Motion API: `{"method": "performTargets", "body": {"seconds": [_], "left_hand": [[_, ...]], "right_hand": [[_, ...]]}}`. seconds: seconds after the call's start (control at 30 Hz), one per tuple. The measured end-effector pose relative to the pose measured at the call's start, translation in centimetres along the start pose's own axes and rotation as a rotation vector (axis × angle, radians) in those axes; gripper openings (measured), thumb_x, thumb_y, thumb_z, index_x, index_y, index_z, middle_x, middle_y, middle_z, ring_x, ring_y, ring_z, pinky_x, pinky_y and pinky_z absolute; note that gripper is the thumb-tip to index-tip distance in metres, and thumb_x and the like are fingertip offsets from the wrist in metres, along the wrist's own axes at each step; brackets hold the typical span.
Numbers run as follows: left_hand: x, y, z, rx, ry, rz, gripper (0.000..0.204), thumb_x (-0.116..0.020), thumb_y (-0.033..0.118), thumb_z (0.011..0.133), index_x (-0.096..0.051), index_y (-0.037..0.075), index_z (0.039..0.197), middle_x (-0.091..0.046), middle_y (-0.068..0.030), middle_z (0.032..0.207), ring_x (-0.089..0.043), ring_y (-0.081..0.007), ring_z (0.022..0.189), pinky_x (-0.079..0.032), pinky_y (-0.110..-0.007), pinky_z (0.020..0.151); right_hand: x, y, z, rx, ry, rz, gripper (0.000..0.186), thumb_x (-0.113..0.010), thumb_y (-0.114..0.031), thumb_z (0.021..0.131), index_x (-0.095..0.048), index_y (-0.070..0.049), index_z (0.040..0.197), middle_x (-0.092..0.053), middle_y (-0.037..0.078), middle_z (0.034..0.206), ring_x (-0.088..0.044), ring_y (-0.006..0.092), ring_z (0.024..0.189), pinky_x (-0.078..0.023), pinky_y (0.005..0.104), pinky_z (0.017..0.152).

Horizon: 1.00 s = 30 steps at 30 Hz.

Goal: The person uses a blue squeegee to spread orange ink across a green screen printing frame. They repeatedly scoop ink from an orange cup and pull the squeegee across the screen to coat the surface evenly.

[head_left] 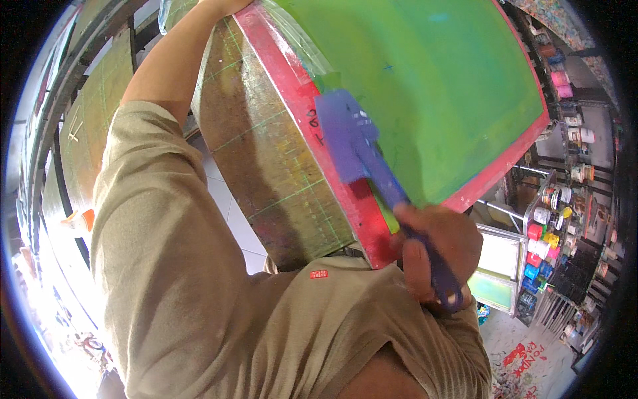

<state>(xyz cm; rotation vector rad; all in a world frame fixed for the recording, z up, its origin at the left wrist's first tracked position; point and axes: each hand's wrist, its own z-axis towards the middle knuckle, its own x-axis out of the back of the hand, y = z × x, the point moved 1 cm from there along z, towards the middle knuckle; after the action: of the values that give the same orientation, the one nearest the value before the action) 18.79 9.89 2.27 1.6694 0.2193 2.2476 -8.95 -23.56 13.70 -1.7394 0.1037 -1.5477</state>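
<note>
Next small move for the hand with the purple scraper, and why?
Probably draw the purple scraper along the green mesh beside the red frame. The right hand grips its handle, and the blade already lies flat at the frame's inner edge. The left hand is out of view past the frame's top.

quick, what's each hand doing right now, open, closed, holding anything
Left hand: out of view past the top edge, arm reaching up along the red-framed printing screen; state cannot be told.
Right hand: closed around the purple spatula.
</note>
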Motion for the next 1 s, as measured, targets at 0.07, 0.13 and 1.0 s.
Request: {"method": "performTargets", "body": {"seconds": [0.07, 0.13, 1.0], "left_hand": [[-0.2, -0.3, 0.1, -0.015, 0.016, 0.033, 0.027, -0.057, 0.027, 0.076, -0.068, 0.003, 0.074, -0.065, -0.0195, 0.073, -0.064, -0.0352, 0.07, -0.051, -0.043, 0.067], [-0.2, -0.2, 0.0, -0.016, 0.017, 0.043, 0.026, -0.057, 0.027, 0.076, -0.068, 0.003, 0.074, -0.065, -0.0196, 0.072, -0.064, -0.0353, 0.07, -0.051, -0.043, 0.067], [-1.3, -1.9, 1.6, -0.122, -0.054, 0.012, 0.028, -0.053, 0.024, 0.081, -0.065, 0.001, 0.07, -0.063, -0.0221, 0.069, -0.064, -0.0371, 0.064, -0.05, -0.045, 0.063]], "right_hand": [[1.0, 0.3, -1.5, 0.015, 0.001, 0.051, 0.026, -0.062, -0.025, 0.069, -0.064, -0.01, 0.09, -0.057, 0.009, 0.061, -0.058, 0.0331, 0.055, -0.046, 0.0421, 0.05], [0.5, 0.6, -3.0, -0.003, 0.069, 0.088, 0.027, -0.06, -0.03, 0.068, -0.064, -0.012, 0.089, -0.055, 0.009, 0.058, -0.056, 0.035, 0.053, -0.046, 0.0448, 0.051], [-8.1, 5.8, -2.8, -0.022, 0.291, -0.007, 0.078, -0.076, -0.046, 0.07, -0.042, -0.002, 0.124, -0.051, 0.024, 0.123, -0.041, 0.0441, 0.122, -0.026, 0.06, 0.1]]}}
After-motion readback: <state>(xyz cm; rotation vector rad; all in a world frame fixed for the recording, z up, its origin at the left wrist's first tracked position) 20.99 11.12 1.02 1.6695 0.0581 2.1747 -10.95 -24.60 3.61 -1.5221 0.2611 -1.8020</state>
